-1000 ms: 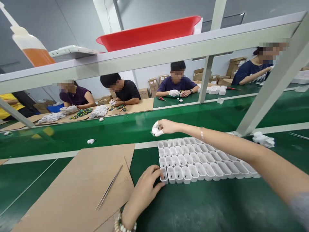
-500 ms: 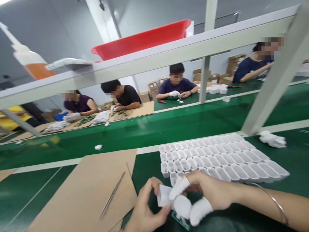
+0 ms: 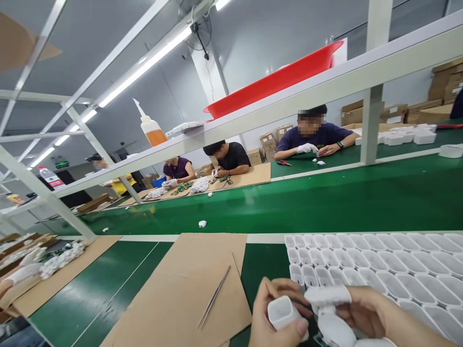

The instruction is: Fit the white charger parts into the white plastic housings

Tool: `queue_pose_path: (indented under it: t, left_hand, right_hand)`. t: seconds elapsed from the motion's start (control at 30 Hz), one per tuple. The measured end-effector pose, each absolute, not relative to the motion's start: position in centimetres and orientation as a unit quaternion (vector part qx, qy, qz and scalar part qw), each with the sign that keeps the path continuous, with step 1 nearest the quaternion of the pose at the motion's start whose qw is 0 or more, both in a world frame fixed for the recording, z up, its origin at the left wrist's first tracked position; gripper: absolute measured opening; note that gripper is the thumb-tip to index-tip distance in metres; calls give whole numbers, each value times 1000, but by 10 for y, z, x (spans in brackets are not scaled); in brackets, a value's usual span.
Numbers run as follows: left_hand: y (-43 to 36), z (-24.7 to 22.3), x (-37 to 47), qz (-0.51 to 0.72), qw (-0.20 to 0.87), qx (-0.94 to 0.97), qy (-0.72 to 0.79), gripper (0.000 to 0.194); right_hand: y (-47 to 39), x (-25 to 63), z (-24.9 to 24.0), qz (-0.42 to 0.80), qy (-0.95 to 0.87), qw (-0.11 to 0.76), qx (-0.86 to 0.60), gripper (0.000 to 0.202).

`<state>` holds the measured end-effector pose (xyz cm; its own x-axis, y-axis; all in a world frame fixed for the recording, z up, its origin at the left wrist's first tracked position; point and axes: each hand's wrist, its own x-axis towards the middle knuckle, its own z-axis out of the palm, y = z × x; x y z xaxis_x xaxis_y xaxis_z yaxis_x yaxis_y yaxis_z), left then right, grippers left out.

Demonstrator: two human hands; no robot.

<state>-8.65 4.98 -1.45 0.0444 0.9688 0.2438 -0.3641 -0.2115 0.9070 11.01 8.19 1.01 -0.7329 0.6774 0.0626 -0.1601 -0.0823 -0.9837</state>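
At the bottom right, my left hand (image 3: 265, 315) has its fingers wrapped round a small white cup (image 3: 282, 311), whose open end faces up toward the camera. Close beside it, my right hand (image 3: 372, 308), with white covers on its thumb and finger, holds a round white part (image 3: 335, 330) attached to a green circuit board that is mostly hidden. Just behind both hands stand rows of white cups (image 3: 365, 260). Metal tweezers (image 3: 214, 298) lie on the cardboard sheet (image 3: 166, 289) to the left of my left hand.
A green conveyor belt (image 3: 253, 207) runs across beyond the cardboard, with a small white part (image 3: 202, 223) on it. A slanted shelf beam (image 3: 282, 107) crosses above, carrying a red tray (image 3: 271, 79). Several people sit opposite; a co-worker's gloved hands (image 3: 27, 267) are at the far left.
The view has swung left, so things sit further right in it. The white cup has turned its open end up toward the camera. My hands still hold the cup and the round part.
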Motion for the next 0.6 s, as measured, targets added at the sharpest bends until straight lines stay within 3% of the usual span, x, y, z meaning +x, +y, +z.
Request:
queue_pose_path:
  t: [0.13,0.23,0.37,0.6]
  left_hand:
    - [44,-18,-87,618,411,534,405,41]
    - [43,-21,-92,566,264,624,469,23]
    - [41,-17,-98,469,109,771,418,26]
    - [35,-10,-99,438,66,789,425,27]
  right_hand:
    - [83,112,29,598,-688,342,-226,62]
    - [81,114,44,419,-799,380,-205,56]
    - [77,114,47,220,-867,419,-155,67]
    - [75,111,42,143,-878,435,-142,51]
